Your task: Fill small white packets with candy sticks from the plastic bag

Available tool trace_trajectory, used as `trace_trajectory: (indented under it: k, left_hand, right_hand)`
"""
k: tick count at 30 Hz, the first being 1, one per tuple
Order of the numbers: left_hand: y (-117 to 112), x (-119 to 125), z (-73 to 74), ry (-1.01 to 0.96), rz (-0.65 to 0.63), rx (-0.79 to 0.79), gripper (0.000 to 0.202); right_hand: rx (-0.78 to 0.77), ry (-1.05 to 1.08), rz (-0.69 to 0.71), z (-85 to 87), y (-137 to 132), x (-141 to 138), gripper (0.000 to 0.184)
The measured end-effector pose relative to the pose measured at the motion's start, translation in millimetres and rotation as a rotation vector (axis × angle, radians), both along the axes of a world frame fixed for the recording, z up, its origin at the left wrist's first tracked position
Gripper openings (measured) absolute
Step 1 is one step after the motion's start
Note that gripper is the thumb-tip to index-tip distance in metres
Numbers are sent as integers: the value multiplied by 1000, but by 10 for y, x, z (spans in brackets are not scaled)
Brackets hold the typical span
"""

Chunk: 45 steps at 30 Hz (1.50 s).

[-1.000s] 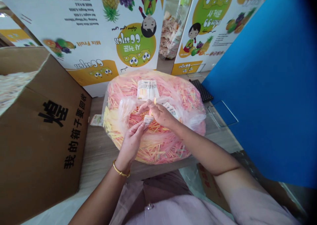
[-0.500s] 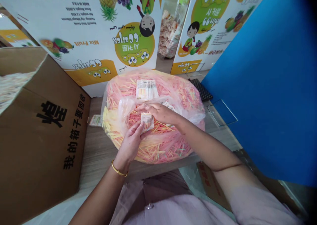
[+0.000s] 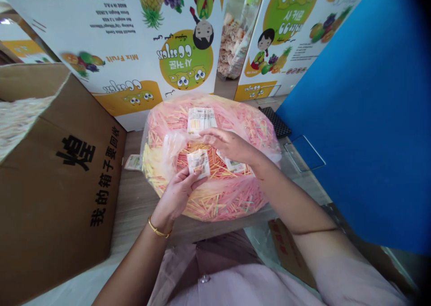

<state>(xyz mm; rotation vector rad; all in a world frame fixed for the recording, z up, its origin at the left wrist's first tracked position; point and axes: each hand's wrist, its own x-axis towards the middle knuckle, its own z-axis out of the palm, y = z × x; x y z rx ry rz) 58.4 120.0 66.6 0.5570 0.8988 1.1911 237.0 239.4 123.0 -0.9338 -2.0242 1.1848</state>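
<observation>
A big clear plastic bag (image 3: 155, 117) full of thin pink and yellow candy sticks lies before me, its mouth open on top. My left hand (image 3: 178, 191) pinches a small printed packet (image 3: 199, 163) over the opening. Fingers stretched forward, my right hand (image 3: 232, 146) hovers at the near edge of a stack of printed packets (image 3: 201, 117) on the bag; whether its fingertips touch them I cannot tell. Partly under that hand lies another group of packets (image 3: 235, 165). Loose candy sticks (image 3: 218, 173) show between my hands.
On the left stands an open brown carton (image 3: 84, 176) with pale contents. Printed white cartons (image 3: 128, 32) stand behind the bag, with a clear bag of pale pieces (image 3: 232, 45) between them. A blue panel (image 3: 353, 117) rises at right, near a black patterned object (image 3: 274, 121). One packet (image 3: 134, 162) lies left of the bag.
My right hand has moved away from the packet in my left hand, up and right toward the stack. My left hand still holds its packet, which now shows more fully.
</observation>
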Motion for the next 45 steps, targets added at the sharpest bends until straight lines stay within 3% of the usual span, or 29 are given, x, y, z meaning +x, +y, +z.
trace_trajectory:
  k: [3,5,8,14,18,22,27,31,34,39,42,45]
  left_hand:
    - [-22,0,-3,-28,-25,-14,21]
    - [-40,-5,-13,-44,-33,-25,21]
    - [-64,-12,-10,-48,-41,-16,29]
    - [-52,-4,37,-2,-58,-6,31]
    - [-21,1,46,36,-27,-24,31]
    - [-27,11,36,35,43,-1,37]
    - [-52,14,-14,165,-1,36,38]
    - [-48,19,-49,271,-4,66,44]
    - [-49,15,-58,290,54,46,51]
    - [-83,4,-62,288,96,54,51]
    - [-92,10,-71,321,82,58,48]
    - [-89,15,-78,333,77,53,49]
  right_hand:
    - [7,-22,209,-11,-84,-70,38]
    - [-39,-39,266,-30,-79,-92,39]
    - [-86,26,143,-84,-18,-78,42]
    - [-68,-132,298,-159,-48,-75,25]
    - [-87,12,292,-182,-107,-90,30]
    - [-187,-17,210,-273,-97,-97,29]
    - [-209,73,214,-315,-155,-75,32]
    - [-130,-127,181,-233,-207,-61,19]
    - [-34,-152,67,-102,-36,-59,17]
    - [181,-156,-223,109,612,-176,22]
    - [281,-301,-243,52,899,-378,22]
    - [393,-435,-267,-72,985,-547,32]
